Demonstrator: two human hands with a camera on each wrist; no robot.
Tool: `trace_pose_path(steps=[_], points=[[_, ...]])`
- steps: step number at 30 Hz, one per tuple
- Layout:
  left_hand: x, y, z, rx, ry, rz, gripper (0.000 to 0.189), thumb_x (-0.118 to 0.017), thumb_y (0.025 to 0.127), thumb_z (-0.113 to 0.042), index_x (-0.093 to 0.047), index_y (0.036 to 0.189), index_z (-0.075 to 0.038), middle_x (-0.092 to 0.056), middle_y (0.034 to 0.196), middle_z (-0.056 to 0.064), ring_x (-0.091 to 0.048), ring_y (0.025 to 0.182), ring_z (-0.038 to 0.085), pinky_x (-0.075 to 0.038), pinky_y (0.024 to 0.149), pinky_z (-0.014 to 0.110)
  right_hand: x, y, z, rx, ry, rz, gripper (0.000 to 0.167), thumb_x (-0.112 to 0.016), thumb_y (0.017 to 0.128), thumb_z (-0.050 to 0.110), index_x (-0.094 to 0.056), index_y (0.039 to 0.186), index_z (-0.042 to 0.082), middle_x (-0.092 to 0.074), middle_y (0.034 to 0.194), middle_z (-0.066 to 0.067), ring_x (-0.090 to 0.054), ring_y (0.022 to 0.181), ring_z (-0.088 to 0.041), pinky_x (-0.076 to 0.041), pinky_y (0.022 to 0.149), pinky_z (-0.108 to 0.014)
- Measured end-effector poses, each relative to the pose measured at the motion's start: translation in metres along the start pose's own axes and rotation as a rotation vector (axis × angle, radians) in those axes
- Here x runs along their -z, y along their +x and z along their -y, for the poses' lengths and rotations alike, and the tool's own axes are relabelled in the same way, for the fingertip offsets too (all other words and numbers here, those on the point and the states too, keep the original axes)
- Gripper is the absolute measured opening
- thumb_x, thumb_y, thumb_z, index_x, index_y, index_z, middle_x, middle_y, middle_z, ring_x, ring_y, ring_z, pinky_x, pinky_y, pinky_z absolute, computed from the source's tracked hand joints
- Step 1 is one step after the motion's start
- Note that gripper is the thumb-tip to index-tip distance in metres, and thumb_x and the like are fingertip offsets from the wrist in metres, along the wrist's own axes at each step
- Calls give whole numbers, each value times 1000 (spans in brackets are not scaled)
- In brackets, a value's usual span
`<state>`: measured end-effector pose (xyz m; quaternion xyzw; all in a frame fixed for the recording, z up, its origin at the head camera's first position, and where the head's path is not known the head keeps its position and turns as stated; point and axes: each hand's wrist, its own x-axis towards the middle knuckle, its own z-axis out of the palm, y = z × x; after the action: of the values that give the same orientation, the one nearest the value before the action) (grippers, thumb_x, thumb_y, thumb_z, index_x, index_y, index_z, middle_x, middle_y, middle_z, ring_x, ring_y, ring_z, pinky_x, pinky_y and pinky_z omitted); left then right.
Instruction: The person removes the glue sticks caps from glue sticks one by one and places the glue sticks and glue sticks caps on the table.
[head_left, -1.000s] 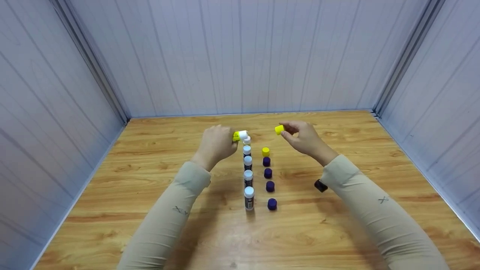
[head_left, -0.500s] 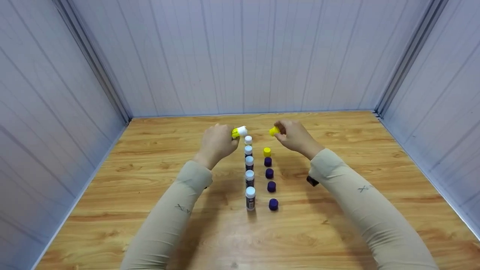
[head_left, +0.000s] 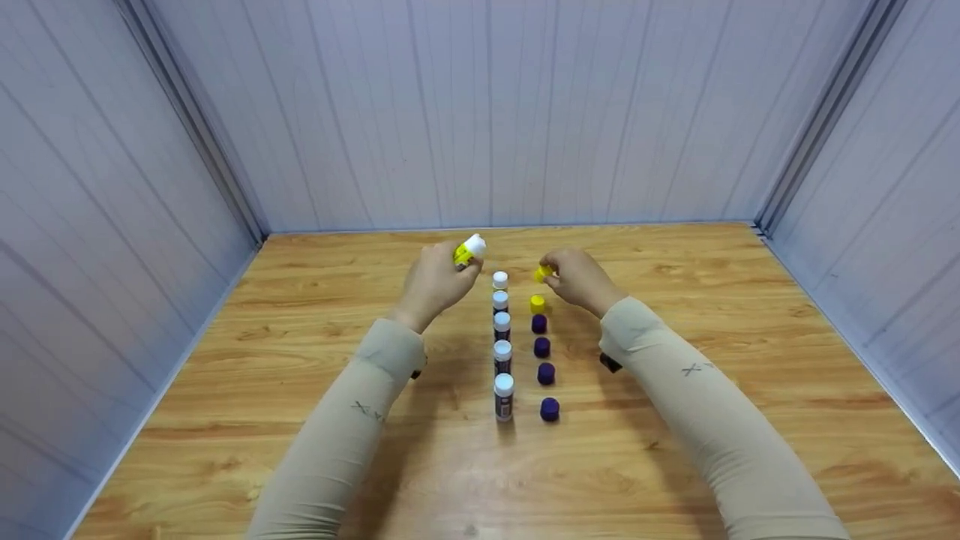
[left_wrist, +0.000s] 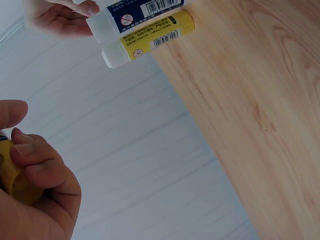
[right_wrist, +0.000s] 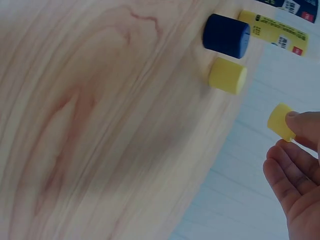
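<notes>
My left hand (head_left: 436, 279) grips a yellow glue stick (head_left: 463, 257) above the table, its white end tilted up to the right. In the left wrist view, the fingers curl round its yellow body (left_wrist: 17, 180). My right hand (head_left: 581, 280) pinches a yellow cap (right_wrist: 281, 121) between thumb and fingers, just above and behind the yellow cap (head_left: 538, 304) that stands on the table. Between the hands runs a row of uncapped upright glue sticks: a yellow one (left_wrist: 160, 36) at the far end, dark blue ones (head_left: 504, 397) nearer.
Right of the glue sticks, several dark blue caps (head_left: 550, 409) line up on the wooden table (head_left: 637, 480) in front of the standing yellow cap. White panel walls (head_left: 480, 112) enclose the table at the back and both sides.
My right hand has moved left and slightly down with the yellow cap. The glue stick in my left hand has turned more upright and lifted a little.
</notes>
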<state>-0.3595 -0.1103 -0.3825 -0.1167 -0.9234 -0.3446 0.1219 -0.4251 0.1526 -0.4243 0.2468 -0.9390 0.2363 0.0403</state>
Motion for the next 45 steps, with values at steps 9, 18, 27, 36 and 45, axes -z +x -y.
trace_pose_path(steps=[9,18,27,36,45], points=[[-2,-1,5,31,-158,-2,31,-64,108,-36,-66,119,-7,-62,90,6,-54,72,18,-47,62,33,-15,10,-2,-69,-56,37,26,-71,104,7,-71,126,-6,-74,126,-23,-72,116,-39,-60,103,-50],[-6,-2,9,-21,-276,-16,33,-47,113,-38,-56,119,-7,-51,86,5,-47,72,18,-41,64,32,-21,16,-7,-110,-63,70,24,-68,104,5,-73,124,-7,-76,124,-25,-73,114,-40,-61,102,-52],[-13,-1,12,-46,-329,-25,26,-39,113,-30,-53,118,-7,-48,87,4,-44,72,18,-38,65,32,-25,20,-8,-139,-104,96,23,-68,105,7,-74,122,-7,-76,123,-24,-73,113,-40,-62,98,-51],[-20,3,11,-39,-341,-11,35,-46,114,-30,-51,137,-4,-54,99,8,-50,83,20,-44,73,35,-29,22,-11,-135,-106,124,19,-69,104,7,-76,115,-8,-77,117,-24,-74,108,-40,-62,96,-50],[-24,7,13,-3,-329,6,30,-52,114,-27,-51,134,-5,-61,111,12,-57,94,22,-49,80,36,-26,19,-11,-172,-46,152,22,-63,106,5,-76,121,-7,-76,123,-25,-73,115,-40,-61,101,-51]])
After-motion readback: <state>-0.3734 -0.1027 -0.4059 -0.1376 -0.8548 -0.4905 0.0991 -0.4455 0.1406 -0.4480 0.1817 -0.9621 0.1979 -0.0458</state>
